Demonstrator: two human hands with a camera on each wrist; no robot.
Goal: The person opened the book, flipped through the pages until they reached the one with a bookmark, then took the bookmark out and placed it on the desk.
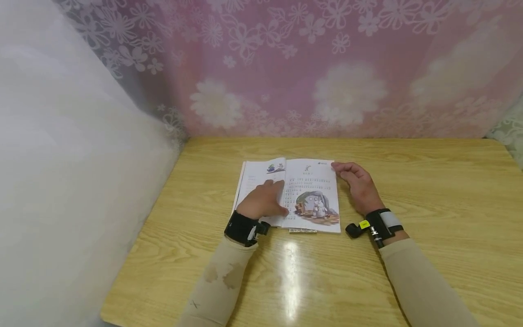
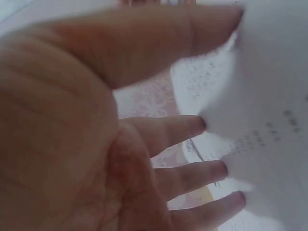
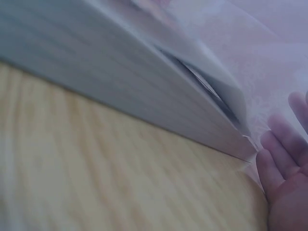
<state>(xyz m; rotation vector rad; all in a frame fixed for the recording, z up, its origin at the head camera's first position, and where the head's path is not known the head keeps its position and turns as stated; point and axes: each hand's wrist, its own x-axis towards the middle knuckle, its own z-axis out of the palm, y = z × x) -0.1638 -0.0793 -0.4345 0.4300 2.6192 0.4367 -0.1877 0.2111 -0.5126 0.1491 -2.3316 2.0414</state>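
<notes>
- Plainly, the head view shows one book (image 1: 292, 193) spread on the table (image 1: 171, 218), between two hands.
- In that view, the left hand (image 1: 261, 200) lies over the left page (image 1: 249, 179), its grip loose and unclosed, thumb stretched to the fold.
- The right hand (image 1: 361, 186) reaches the upper right corner of the book with fingers extended, not clenched; whether it touches the paper is hard to tell.
- Two pages face up, with printed lines and coloured drawings; one large drawing (image 1: 314, 208) fills the lower right page. One narrow patterned strip (image 1: 302, 231) pokes out beneath the bottom edge.
- Two black wristbands (image 1: 384, 222) and two beige sleeves (image 1: 421, 277) cover the arms. The table is yellowish wood grain, glossy under a streak of light; behind it hangs a pink flowered cloth (image 1: 265, 81).
- In the left wrist view, the thumb and three fingers (image 2: 178, 180) are straight and spread, their tips against a smooth, white, curving page.
- In the right wrist view, the thick edge of the book rests on the wood, a bent leaf (image 3: 224, 86) lifting above it; four fingers (image 3: 269, 173), straight or nearly so, show beside the far corner.
</notes>
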